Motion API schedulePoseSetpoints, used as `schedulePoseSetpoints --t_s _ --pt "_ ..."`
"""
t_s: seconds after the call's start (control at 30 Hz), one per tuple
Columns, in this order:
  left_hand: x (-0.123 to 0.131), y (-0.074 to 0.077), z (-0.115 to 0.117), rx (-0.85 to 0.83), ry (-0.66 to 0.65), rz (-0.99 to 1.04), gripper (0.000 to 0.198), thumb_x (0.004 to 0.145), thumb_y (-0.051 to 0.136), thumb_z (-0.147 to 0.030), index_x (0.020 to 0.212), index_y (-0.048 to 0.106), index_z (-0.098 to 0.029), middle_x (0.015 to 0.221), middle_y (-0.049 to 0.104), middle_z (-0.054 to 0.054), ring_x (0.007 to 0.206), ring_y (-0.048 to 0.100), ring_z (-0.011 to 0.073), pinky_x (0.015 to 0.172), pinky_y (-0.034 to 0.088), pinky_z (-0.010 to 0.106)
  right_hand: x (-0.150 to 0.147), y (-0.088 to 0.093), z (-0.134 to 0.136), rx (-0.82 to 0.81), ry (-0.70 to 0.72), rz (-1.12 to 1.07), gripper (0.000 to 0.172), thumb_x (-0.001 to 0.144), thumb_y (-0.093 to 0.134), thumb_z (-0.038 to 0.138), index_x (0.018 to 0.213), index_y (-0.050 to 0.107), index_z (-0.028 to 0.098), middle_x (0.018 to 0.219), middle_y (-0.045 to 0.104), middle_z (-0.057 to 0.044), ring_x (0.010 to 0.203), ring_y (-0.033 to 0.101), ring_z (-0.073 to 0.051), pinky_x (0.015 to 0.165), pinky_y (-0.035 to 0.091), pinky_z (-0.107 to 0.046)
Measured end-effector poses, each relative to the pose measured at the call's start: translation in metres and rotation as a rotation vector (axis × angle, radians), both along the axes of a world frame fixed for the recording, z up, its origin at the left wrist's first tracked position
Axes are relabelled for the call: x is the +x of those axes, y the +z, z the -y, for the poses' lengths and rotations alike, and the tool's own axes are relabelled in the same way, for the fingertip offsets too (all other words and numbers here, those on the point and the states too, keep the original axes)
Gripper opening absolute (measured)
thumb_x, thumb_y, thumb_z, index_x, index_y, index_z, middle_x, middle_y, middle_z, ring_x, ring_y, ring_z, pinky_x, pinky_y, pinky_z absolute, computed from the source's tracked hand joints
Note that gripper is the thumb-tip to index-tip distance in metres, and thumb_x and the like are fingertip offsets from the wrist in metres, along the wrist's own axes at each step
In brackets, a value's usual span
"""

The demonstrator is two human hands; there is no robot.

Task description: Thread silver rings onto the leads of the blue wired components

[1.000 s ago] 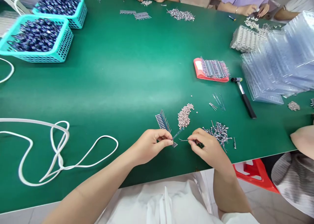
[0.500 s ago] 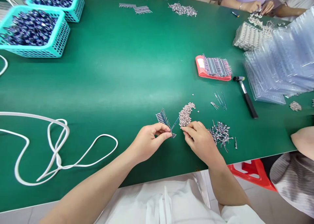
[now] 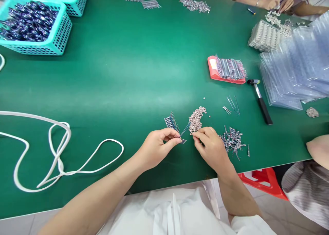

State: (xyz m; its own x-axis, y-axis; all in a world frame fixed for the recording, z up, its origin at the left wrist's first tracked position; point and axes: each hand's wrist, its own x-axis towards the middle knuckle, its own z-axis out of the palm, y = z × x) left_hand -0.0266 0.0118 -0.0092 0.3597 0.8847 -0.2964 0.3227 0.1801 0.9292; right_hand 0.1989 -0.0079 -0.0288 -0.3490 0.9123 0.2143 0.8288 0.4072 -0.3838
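My left hand [image 3: 160,147] pinches a thin dark strip [image 3: 185,129] between thumb and fingertips; the strip slants up towards a pile of small, pale pinkish ring-like beads [image 3: 195,119]. Just beyond those fingers lies a row of small metal pieces with pins [image 3: 171,121]. My right hand [image 3: 211,147] is closed at the near edge of the bead pile, fingertips together; whether a bead sits between them is too small to tell. Beside it, to the right, is a heap of small metal parts with wire-like ends [image 3: 232,139].
A black-handled hammer [image 3: 262,103], a red packet with rows of pinned pieces [image 3: 227,69] and stacked clear plastic trays [image 3: 295,65] are on the right. Turquoise baskets [image 3: 58,39] stand far left, a white cord [image 3: 60,149] nearer. Co-workers' hands [image 3: 276,3] work at far right.
The view has shifted slightly, so the far things sit higher and further right. Both hands keep nearly the same pose and place by the bead pile.
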Motion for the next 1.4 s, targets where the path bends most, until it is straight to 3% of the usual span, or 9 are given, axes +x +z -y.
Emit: schedulePoseSetpoints --t_s 1.4 --pt "0.0006 0.0029 -0.0012 -0.009 0.010 -0.007 0.016 0.089 0.063 -0.035 0.084 0.069 -0.021 0.084 0.075 0.000 0.081 0.069 0.0174 0.075 0.051 0.027 -0.0004 -0.0077 -0.0035 -0.022 0.026 0.013 0.014 0.096 0.054 0.016 0.098 0.067 0.021 0.088 0.064 -0.006 0.084 0.056 -0.021 0.076 0.046 -0.036"
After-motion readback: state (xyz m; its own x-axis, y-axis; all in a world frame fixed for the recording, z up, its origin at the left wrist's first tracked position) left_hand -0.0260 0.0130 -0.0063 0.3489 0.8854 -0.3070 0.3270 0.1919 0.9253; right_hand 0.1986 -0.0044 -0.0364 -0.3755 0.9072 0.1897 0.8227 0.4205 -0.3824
